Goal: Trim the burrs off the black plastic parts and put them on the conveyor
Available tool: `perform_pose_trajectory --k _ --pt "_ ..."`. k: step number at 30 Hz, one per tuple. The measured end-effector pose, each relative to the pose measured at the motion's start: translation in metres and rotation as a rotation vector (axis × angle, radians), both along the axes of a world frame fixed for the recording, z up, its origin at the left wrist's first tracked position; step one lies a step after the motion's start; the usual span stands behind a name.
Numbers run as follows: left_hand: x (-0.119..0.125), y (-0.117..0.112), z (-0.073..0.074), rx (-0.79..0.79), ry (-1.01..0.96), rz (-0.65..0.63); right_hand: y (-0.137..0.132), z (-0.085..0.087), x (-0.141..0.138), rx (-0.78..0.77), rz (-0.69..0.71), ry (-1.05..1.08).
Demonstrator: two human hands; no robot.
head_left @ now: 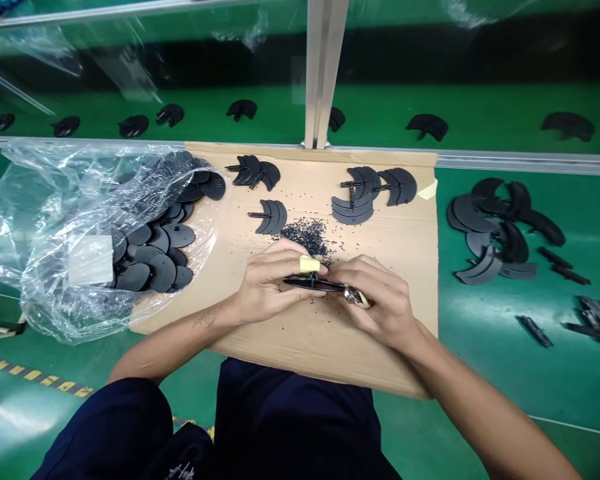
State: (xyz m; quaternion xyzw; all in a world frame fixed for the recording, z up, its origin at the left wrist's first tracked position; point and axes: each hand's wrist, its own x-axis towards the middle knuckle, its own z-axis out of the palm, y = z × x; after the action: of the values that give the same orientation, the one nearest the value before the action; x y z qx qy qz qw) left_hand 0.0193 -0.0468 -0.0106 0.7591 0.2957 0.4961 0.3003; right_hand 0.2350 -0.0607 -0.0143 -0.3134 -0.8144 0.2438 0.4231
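Observation:
My left hand (265, 280) is closed on a thin black plastic disc (310, 284), seen nearly edge-on, with a small upright piece on top. Yellow tape (309, 265) wraps one of its fingers. In my right hand (380, 293) is a shiny metal tool (356, 297), mostly hidden by the fingers; its tip meets the disc's right edge. Just beyond my hands lies a heap of tiny black pieces (305, 237), scattered over a cardboard sheet (300, 340). Fan-shaped black parts with stems (273, 217) rest farther back, and another group (363, 190) lies right of them.
At the left, a clear plastic bag (45, 220) holds many black discs (157, 267). Curved black parts (485, 227) and narrow black pieces (535, 331) lie on the green table (480, 373) at the right. A metal post (325, 73) rises behind the cardboard. More parts (427, 125) line the far side.

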Motion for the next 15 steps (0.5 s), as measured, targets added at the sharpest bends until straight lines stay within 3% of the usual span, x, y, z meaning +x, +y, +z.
perform_pose_trajectory --k 9,15 --pt "-0.0009 -0.0012 0.0018 -0.047 -0.004 0.016 0.0004 -0.0054 0.0022 0.046 0.003 -0.011" --pt "-0.0052 0.0021 0.0046 -0.111 0.062 -0.086 -0.0004 0.0016 0.0015 0.03 -0.022 -0.053"
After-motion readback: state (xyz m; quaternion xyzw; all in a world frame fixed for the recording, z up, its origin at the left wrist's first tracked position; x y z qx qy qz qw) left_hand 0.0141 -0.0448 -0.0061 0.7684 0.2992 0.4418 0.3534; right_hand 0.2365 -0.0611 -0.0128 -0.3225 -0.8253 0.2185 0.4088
